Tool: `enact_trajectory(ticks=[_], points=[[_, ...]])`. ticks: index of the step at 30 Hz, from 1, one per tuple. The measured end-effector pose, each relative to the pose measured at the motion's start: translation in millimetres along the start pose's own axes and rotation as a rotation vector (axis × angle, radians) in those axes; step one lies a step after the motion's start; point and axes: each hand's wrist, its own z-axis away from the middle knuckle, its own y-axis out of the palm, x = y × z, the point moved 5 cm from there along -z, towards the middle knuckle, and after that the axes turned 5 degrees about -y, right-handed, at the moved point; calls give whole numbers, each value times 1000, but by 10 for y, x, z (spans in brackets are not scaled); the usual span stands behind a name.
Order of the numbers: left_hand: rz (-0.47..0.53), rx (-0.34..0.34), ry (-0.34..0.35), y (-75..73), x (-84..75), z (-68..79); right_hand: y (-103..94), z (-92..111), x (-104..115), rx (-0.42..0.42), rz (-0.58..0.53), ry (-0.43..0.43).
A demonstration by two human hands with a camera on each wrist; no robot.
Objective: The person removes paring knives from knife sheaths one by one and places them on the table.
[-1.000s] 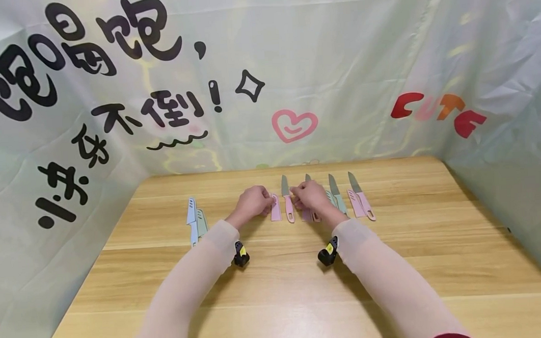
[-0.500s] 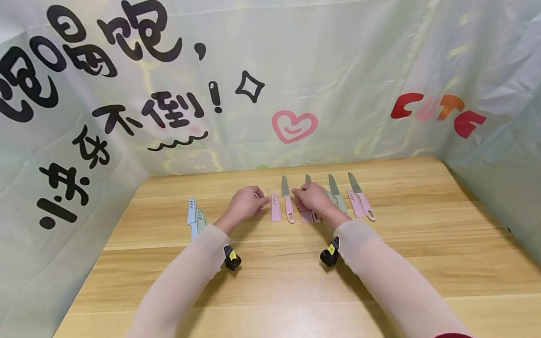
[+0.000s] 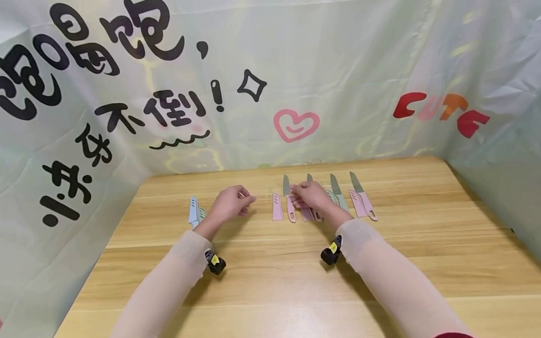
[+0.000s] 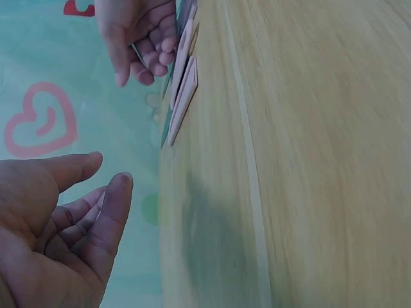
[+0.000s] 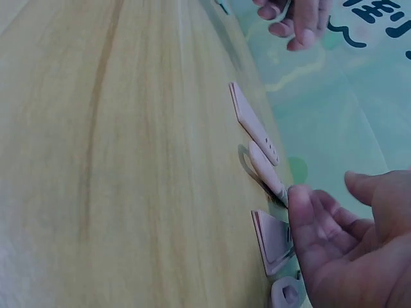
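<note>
My left hand (image 3: pixel 231 202) hovers over the table left of a pink sheath (image 3: pixel 277 207), thumb and fingers apart, holding nothing. To that sheath's right lies a bare knife with a pink handle (image 3: pixel 291 209), blade pointing away. My right hand (image 3: pixel 312 195) is beside this knife, its thumb and index finger apart in the right wrist view; whether a fingertip touches the knife I cannot tell. Beneath the right hand, another pink sheath (image 3: pixel 307 214) and a second knife (image 3: pixel 309 177) are partly hidden.
Right of my right hand lie a green-handled knife (image 3: pixel 340 200), partly hiding a green sheath, and a pink-handled knife (image 3: pixel 368 204) beside its pink sheath (image 3: pixel 357 204). Far left, a blue sheathed knife (image 3: pixel 193 210) and a green sheath (image 3: pixel 202 213) lie partly behind my left arm.
My left hand has drawn away leftward from the pink sheath, which stays on the table. The right hand has hardly moved.
</note>
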Motion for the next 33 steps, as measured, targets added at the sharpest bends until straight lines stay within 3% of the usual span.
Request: enact_trajectory(ticks=[9,19,28,33], points=[[-18,42,32,-155,87,105,39,35,40,66,-250,-8],[-114,21,100,-347,179,199,179,166,177,151,-479,9],[-161,4,154,-491,334,284,375,288,319,211,-415,-51],[-224,0,203,-551,406,342,495,356,369,220,-289,-101]])
